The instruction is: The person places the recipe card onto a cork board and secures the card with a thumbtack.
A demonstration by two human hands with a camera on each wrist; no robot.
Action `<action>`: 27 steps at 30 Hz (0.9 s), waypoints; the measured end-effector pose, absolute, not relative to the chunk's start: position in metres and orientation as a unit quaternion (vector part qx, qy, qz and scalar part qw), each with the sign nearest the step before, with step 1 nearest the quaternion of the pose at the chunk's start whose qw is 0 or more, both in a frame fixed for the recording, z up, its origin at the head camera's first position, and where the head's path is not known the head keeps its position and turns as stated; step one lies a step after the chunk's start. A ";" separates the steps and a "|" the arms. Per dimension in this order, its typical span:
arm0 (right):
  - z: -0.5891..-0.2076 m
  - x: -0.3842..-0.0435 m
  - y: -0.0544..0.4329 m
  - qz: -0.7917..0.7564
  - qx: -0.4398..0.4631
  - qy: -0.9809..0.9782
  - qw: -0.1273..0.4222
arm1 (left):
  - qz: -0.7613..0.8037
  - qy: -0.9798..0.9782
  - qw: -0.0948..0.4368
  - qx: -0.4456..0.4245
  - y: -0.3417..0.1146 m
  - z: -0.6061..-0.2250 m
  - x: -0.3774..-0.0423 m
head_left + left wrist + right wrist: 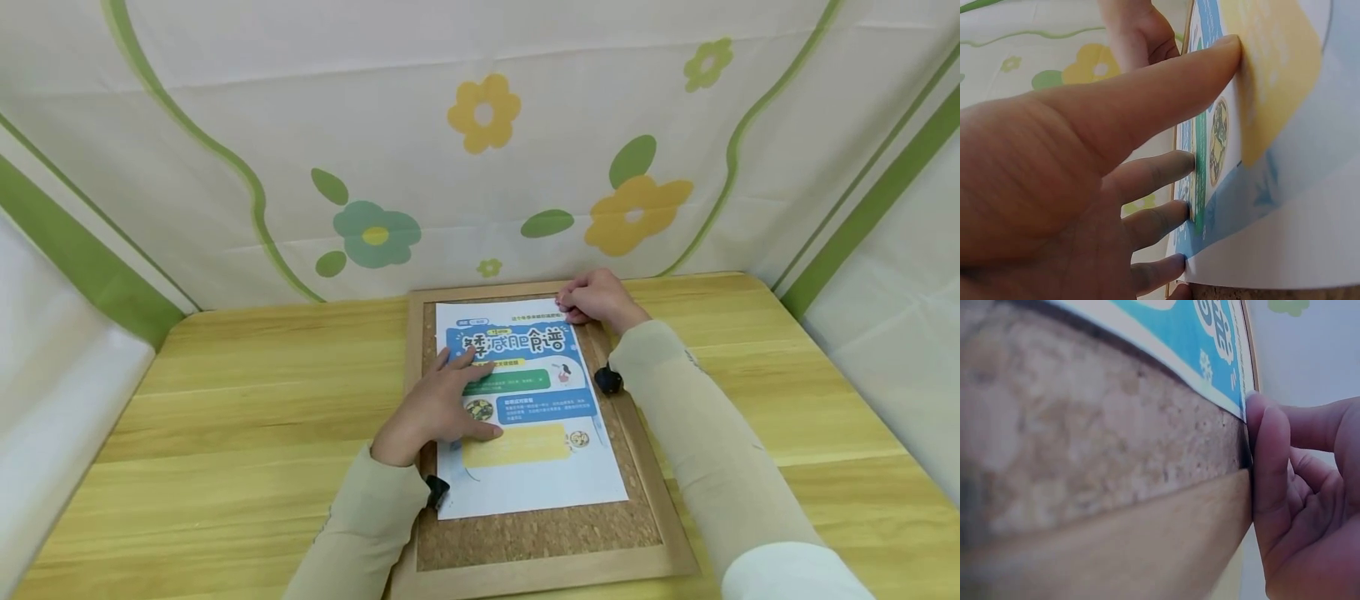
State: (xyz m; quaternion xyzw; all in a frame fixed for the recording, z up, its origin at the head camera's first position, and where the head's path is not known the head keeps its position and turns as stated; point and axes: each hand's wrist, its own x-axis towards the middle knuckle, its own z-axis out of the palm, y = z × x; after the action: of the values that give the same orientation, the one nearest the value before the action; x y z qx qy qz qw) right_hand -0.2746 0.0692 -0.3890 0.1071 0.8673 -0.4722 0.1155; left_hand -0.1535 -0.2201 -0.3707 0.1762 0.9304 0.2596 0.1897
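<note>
A printed paper sheet [525,483], with a blue title block and green and yellow panels, lies on a wood-framed corkboard [540,533]. My left hand [438,404] rests on the sheet's left half with fingers spread. In the left wrist view, its thumb [1210,65] touches the yellow panel and the other fingertips press the paper. At the sheet's top right corner, my right hand [596,300] pinches a small reddish pin-like thing, mostly hidden by the fingertips. The right wrist view shows the thumb and forefinger [1271,450] together right at the paper corner, beside the wooden frame.
The board lies on a yellow wood-grain table [247,433], its top edge close to the back. Behind hangs a white cloth [450,50] printed with flowers, and white cloth with green bands closes off both sides. A black wrist camera [608,380] sits by the right sleeve.
</note>
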 end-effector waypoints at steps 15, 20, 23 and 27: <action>-0.389 -0.278 0.064 -0.456 0.123 0.875 0.104 | 0.254 0.932 0.189 0.175 -0.222 -0.373 -0.153; -0.389 -0.279 0.064 -0.453 0.126 0.876 0.106 | 0.258 0.932 0.187 0.170 -0.222 -0.374 -0.152; -0.387 -0.279 0.064 -0.448 0.135 0.877 0.108 | 0.261 0.932 0.189 0.168 -0.222 -0.374 -0.152; -0.385 -0.277 0.065 -0.453 0.146 0.873 0.111 | 0.264 0.931 0.191 0.166 -0.221 -0.374 -0.152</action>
State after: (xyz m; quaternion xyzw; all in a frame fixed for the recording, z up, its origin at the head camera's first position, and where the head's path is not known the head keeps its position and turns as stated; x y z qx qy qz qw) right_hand -0.2769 0.0647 -0.3852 0.1460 0.8726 -0.4527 0.1114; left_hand -0.1520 -0.2207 -0.3735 0.1658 0.9309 0.2638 0.1907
